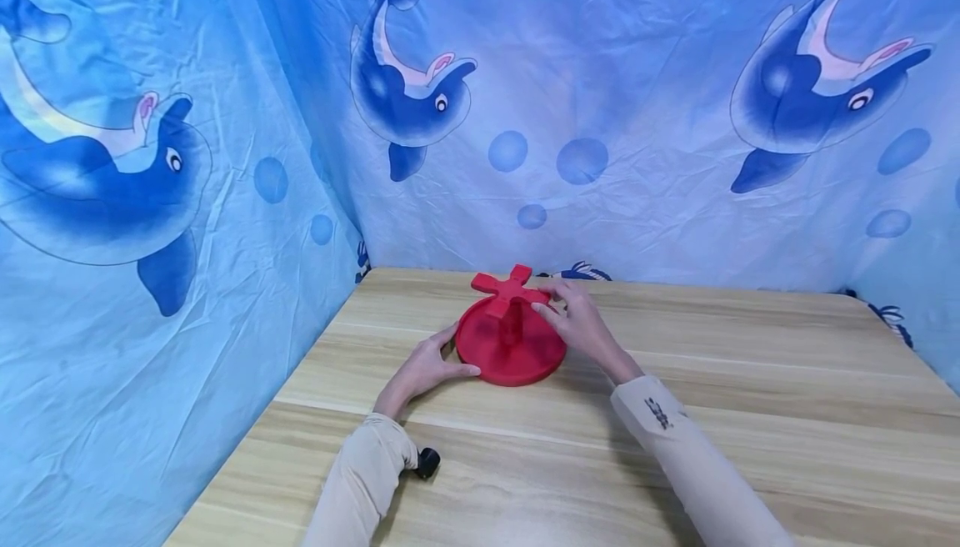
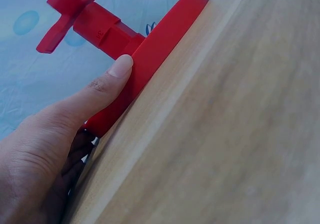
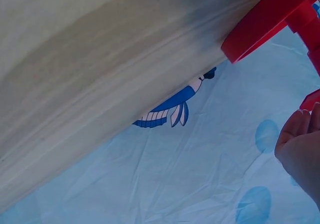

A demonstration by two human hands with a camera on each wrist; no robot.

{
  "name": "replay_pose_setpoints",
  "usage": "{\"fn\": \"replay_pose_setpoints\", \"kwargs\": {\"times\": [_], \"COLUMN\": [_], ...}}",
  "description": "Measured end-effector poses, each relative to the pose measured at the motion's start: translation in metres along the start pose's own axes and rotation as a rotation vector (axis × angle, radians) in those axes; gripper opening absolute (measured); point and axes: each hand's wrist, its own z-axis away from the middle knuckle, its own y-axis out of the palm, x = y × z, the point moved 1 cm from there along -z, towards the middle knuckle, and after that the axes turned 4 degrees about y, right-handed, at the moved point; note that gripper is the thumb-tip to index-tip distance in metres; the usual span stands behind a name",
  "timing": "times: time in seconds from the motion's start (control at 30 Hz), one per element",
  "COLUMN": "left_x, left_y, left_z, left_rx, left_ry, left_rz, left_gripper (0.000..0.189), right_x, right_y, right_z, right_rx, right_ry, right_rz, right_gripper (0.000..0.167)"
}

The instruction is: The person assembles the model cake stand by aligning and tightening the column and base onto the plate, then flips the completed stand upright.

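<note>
A red stand has a round base (image 1: 480, 355) flat on the table, an upright post (image 1: 511, 328) and a knob (image 1: 510, 289) with several flat arms on top. My left hand (image 1: 422, 369) holds the base at its near left rim, thumb on the front side and fingers round the left. The left wrist view shows that thumb (image 2: 107, 82) against the base's edge. At the knob's right side, my right hand (image 1: 581, 322) pinches one arm between thumb and fingers. In the right wrist view the curled fingers (image 3: 297, 126) partly hide that arm.
The wooden table (image 1: 750, 414) extends to the right and toward me. Blue cloth with printed dolphins (image 1: 637, 222) hangs behind and along the left side. A small black device (image 1: 427, 463) sits at my left wrist.
</note>
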Motion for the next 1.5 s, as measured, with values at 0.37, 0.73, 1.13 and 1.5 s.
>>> {"fn": "replay_pose_setpoints", "kwargs": {"times": [0.37,0.73,1.13,1.5], "left_x": [0.000,0.001,0.000,-0.001], "left_y": [0.000,0.001,0.000,0.001], "left_z": [0.001,0.000,0.000,0.001], "left_rx": [0.011,0.000,-0.001,-0.004], "left_ry": [-0.003,0.002,-0.020,-0.002], "left_rz": [-0.003,-0.026,-0.014,0.001], "left_gripper": [0.104,0.105,0.105,0.105], "right_x": [0.006,0.013,-0.003,-0.009], "right_y": [0.010,0.014,0.001,0.005], "right_z": [0.012,0.018,0.003,-0.007], "right_rx": [-0.110,-0.117,-0.100,0.060], "right_ry": [0.012,0.081,0.223,0.143], "right_rz": [-0.036,-0.019,-0.056,-0.105], "right_gripper": [0.039,0.045,0.056,0.064]}}
